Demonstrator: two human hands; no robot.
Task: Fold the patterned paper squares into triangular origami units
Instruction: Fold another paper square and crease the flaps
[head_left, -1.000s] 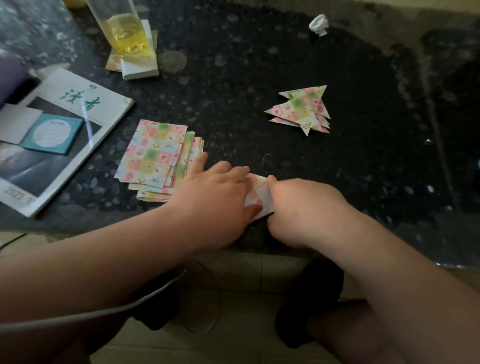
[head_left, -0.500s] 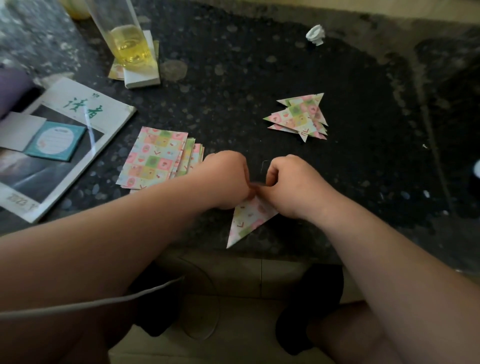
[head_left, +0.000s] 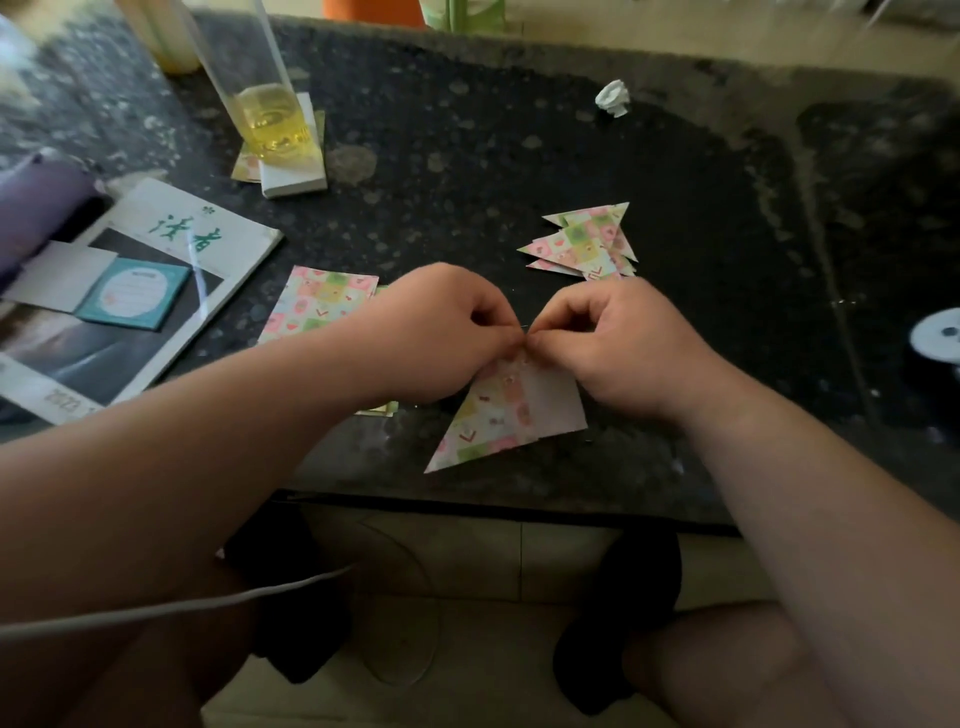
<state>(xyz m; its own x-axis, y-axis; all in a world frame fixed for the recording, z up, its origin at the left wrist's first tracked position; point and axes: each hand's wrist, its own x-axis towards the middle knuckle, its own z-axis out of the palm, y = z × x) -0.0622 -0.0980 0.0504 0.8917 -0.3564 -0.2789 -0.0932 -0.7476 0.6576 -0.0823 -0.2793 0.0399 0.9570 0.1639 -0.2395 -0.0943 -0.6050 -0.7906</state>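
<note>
Above the near edge of the dark speckled stone table (head_left: 519, 156), the left hand (head_left: 441, 332) and right hand (head_left: 618, 348) pinch, apparently with curled fingertips meeting, the top corner of a pastel patterned paper triangle (head_left: 498, 415).

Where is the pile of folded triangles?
Head view: the pile of folded triangles lies right of centre on the dark table, just beyond the right hand.

Forearms (head_left: 182, 441) and knees (head_left: 727, 660) bare; black footwear (head_left: 623, 587) on both feet; white cable (head_left: 156, 609) across the left thigh.
</note>
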